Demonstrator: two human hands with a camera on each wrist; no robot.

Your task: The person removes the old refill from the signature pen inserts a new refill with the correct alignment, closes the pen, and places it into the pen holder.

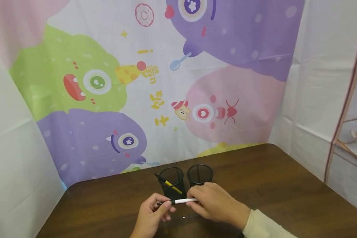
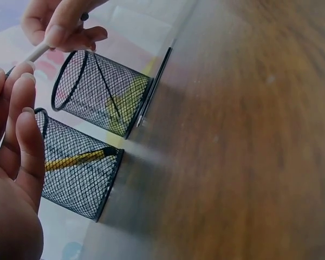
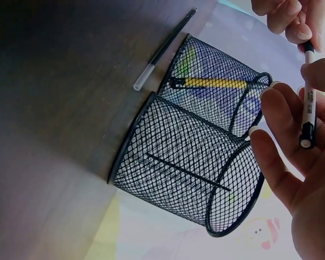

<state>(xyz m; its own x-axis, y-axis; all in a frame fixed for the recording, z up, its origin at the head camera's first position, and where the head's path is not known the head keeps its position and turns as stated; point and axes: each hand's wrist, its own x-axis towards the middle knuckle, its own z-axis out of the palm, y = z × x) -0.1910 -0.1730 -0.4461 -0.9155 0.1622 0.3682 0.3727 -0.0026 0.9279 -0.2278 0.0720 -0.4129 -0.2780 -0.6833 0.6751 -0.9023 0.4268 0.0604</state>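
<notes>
My left hand (image 1: pixel 154 211) pinches the black end of a white and black pen (image 1: pixel 182 200), held level above the table. The white end of this pen is pinched by my right hand (image 1: pixel 211 201); in the right wrist view its black end cap (image 3: pixel 307 138) shows beyond the fingers. Just past the hands stand two black mesh pen cups, a left one (image 1: pixel 174 191) and a right one (image 1: pixel 200 175). A yellow and black pen (image 1: pixel 174 186) leans inside the left cup. On the table near the cups lies a thin pen refill (image 3: pixel 165 51) with a dark and a clear part.
The brown table (image 1: pixel 107 205) has rounded back corners. Behind it hangs a cloth (image 1: pixel 166 82) printed with cartoon monsters, and white cloth (image 1: pixel 15 148) closes off the left side. More pale cloth (image 1: pixel 303 99) hangs at the right.
</notes>
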